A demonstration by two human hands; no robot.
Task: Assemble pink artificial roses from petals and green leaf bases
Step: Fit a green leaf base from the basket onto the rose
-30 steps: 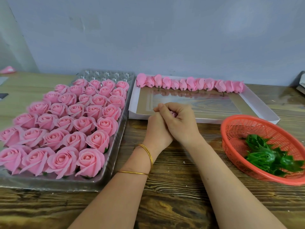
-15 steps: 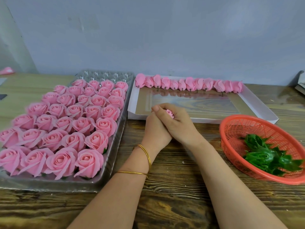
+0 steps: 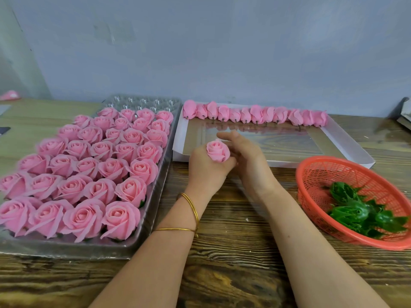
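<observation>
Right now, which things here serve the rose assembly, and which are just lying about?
Job: rose in left hand; right hand; pink buds in white box; green leaf bases in red basket; tray of finished roses.
Lying about: pink piece, far left; dark object, left edge.

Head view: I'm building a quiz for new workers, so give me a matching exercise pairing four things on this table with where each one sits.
Things:
1. finished roses
2. closed buds
3. green leaf bases
4. single rose

Places:
A. in the red basket
B. held in the left hand
C. packed in the clear tray
D. lined along the far edge of the white box

Pairs: 1-C, 2-D, 3-A, 4-B.
</observation>
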